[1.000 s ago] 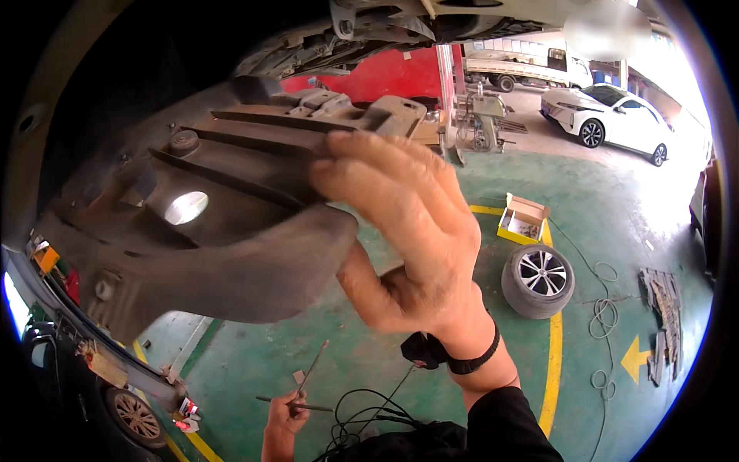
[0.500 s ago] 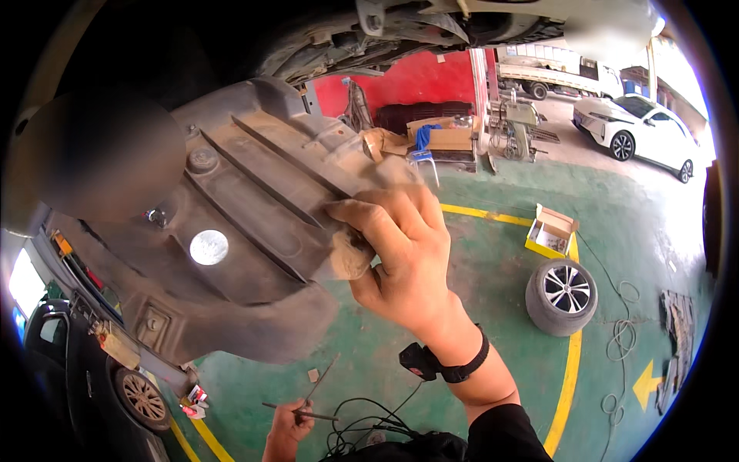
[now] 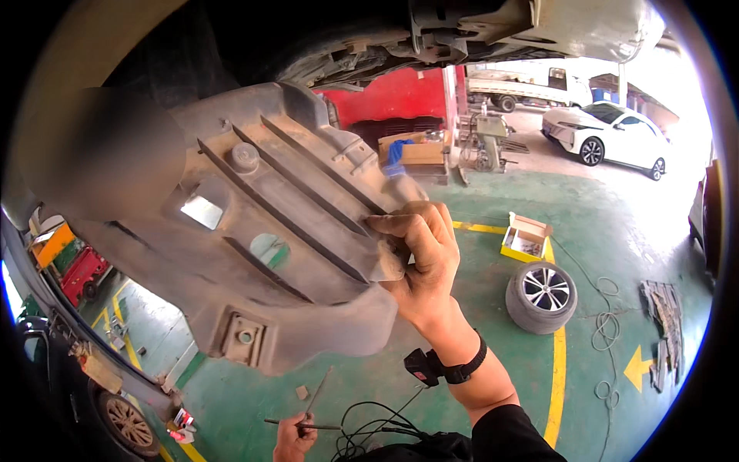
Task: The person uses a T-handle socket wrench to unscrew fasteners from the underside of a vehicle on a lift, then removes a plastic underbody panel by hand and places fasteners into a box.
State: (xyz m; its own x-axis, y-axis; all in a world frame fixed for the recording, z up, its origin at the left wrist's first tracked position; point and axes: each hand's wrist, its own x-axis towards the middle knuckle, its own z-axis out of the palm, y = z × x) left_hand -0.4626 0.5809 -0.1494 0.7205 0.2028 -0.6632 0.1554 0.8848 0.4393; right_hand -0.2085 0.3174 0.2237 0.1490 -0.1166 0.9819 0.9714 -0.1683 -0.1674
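A large grey-brown plastic undercover panel (image 3: 269,181), ribbed and dusty, with several openings, hangs tilted below the raised car (image 3: 377,58). My right hand (image 3: 423,254), wearing a black wristband, pinches the panel's right edge between thumb and fingers. Lower down and away from the panel, my left hand (image 3: 295,439) is closed around thin dark rods (image 3: 319,426); one lies crosswise and another slants upward. What kind of tools they are I cannot make out. The panel's far left part is hidden by a blurred patch.
A loose wheel (image 3: 541,298) lies on the green floor beside an open yellow box (image 3: 526,237). Black cables (image 3: 377,427) loop below my hands. A dark car (image 3: 61,393) stands at left, a white car (image 3: 608,131) at far right. Broken dark panels (image 3: 668,331) lie at right.
The panel and my right hand on it have shifted rightward in view, and the panel's openings now show more clearly. The background has moved left as the view turned. Both hands keep their hold.
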